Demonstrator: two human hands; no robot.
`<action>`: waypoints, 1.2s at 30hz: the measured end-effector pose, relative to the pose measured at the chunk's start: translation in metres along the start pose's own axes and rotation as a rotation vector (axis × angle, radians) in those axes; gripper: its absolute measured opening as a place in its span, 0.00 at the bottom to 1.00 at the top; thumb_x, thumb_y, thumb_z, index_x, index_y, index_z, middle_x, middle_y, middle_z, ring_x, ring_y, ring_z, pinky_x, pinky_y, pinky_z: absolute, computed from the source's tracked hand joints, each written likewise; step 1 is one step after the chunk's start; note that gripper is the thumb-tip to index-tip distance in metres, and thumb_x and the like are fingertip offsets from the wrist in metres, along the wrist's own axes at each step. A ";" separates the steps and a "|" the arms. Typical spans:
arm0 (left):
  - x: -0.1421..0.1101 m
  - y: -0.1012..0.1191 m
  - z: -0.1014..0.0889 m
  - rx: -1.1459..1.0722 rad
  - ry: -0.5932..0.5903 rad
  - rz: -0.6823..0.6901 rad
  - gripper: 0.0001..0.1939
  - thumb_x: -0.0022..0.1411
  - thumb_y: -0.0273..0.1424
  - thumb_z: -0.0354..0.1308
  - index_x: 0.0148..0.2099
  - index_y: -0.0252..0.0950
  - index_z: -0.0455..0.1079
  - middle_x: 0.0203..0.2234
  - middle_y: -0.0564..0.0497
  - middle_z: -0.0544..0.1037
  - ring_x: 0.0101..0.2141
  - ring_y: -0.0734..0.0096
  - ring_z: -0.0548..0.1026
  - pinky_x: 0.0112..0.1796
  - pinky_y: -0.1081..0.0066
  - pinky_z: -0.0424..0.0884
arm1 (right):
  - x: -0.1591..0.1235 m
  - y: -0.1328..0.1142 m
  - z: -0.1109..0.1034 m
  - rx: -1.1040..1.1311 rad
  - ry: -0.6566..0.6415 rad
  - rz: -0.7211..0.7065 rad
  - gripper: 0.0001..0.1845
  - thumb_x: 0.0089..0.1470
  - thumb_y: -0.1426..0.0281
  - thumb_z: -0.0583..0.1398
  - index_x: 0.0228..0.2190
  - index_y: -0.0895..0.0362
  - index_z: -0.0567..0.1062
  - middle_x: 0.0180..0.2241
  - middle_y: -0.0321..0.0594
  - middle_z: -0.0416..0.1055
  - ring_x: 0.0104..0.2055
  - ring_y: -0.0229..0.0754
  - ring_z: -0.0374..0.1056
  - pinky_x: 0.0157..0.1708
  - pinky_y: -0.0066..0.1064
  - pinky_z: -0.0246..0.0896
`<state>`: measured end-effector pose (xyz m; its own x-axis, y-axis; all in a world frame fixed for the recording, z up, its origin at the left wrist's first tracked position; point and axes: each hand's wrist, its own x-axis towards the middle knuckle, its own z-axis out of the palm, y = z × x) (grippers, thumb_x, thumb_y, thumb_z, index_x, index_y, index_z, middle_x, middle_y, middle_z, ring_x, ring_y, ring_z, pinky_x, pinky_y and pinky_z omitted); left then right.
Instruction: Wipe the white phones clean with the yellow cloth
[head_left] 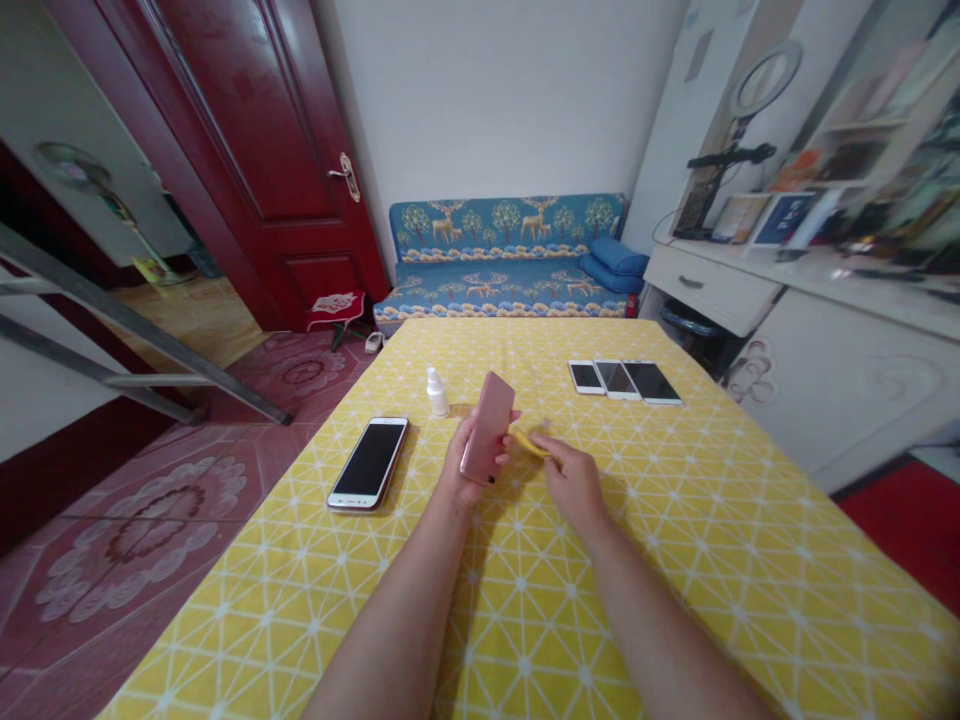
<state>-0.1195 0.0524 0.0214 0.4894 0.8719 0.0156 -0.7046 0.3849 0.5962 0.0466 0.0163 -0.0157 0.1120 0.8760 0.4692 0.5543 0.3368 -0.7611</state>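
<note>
Near the middle of the table, my left hand [466, 450] is wrapped round a rose-gold smartphone [488, 425], tilted up off the cloth. To its right my right hand [571, 478] pinches a slim, slightly bent yellow thing [531, 443]; its far end comes close to the phone's side. Whether that thing is a cloth or a handle, I cannot make out. A small white bottle [436, 394] stands upright just beyond my left hand. Left of that hand, a larger white-fronted smartphone [368, 462] lies with its dark screen up.
Three white smartphones [619, 380] lie side by side at the table's far right. The yellow patterned tablecloth [525, 620] covers the table. Beyond are a blue sofa [510, 255], a red door [247, 130], a metal ladder [142, 340] at left and a white dresser [847, 360] at right.
</note>
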 end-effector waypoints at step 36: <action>0.022 -0.043 -0.017 0.768 0.235 0.243 0.26 0.53 0.36 0.65 0.54 0.34 0.71 0.45 0.40 0.77 0.42 0.63 0.76 0.46 0.62 0.69 | 0.010 0.017 -0.055 0.693 0.771 0.703 0.14 0.31 0.71 0.62 0.27 0.61 0.73 0.12 0.30 0.66 0.13 0.31 0.58 0.09 0.19 0.49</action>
<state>-0.0868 0.0601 -0.0178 0.1893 0.9771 0.0969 -0.1886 -0.0607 0.9802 0.1018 0.0120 0.0010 0.7901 0.5883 -0.1721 -0.3450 0.1947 -0.9182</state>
